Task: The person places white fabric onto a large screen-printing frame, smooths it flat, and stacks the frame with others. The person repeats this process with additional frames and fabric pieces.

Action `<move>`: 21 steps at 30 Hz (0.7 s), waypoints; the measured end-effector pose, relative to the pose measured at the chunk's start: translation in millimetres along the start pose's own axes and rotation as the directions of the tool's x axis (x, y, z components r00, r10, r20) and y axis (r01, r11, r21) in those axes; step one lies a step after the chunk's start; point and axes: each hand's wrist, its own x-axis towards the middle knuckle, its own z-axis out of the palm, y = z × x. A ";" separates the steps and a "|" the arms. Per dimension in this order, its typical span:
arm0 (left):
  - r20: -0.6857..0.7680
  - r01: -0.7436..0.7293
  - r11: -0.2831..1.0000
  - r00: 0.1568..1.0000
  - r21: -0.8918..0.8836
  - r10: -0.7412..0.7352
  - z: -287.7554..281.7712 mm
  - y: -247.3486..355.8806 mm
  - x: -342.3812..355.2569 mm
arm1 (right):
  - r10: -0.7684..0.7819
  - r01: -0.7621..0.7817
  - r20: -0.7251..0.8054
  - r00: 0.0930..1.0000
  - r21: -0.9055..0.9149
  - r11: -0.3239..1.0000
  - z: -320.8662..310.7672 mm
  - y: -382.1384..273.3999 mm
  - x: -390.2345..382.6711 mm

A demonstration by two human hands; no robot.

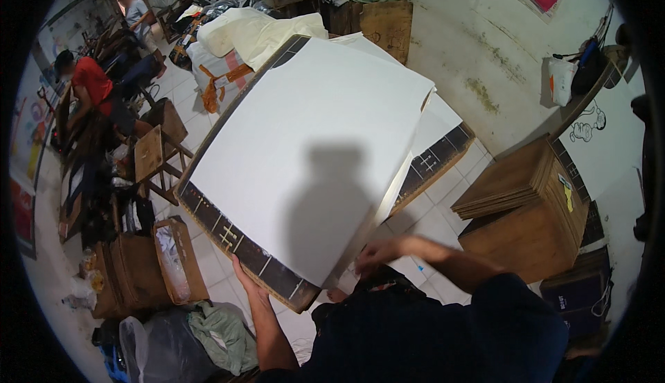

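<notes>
A stack of large white sheets (263,119) covers most of a dark board (249,255) with white marks and brown edges. My shadow falls across the top sheet. Along the right side the sheets are uneven, and their edges lift a little. My left hand (251,282) lies against the board's near left edge, fingers stretched along it; part of the hand is hidden by the edge. Close to my body, just off the near right side of the sheets, my right hand (377,253) has its fingers curled together. What they hold, if anything, is hidden.
At the right stand brown wooden boards (516,196) against a wall. A wooden stool (154,151) and brown boxes (138,272) are on the left. Plastic bags (163,345) lie at lower left. A person in red (97,85) bends over a bench; another stands farther back.
</notes>
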 end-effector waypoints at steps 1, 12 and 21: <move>-0.036 -0.004 1.000 0.999 0.015 0.005 -4.3 -2.8 4.8 | -0.089 0.094 -0.092 0.992 0.055 0.994 -24.8 -14.6 -20.4; -0.382 0.031 0.998 0.924 0.059 -0.006 -24.6 -23.9 20.6 | -0.203 0.340 -0.971 -0.127 -0.235 0.911 -442.3 -49.4 -196.5; -0.369 -0.013 0.991 0.927 0.132 0.061 -41.9 -17.0 22.2 | 0.316 0.037 -0.643 0.698 0.473 0.880 -521.4 70.6 -127.0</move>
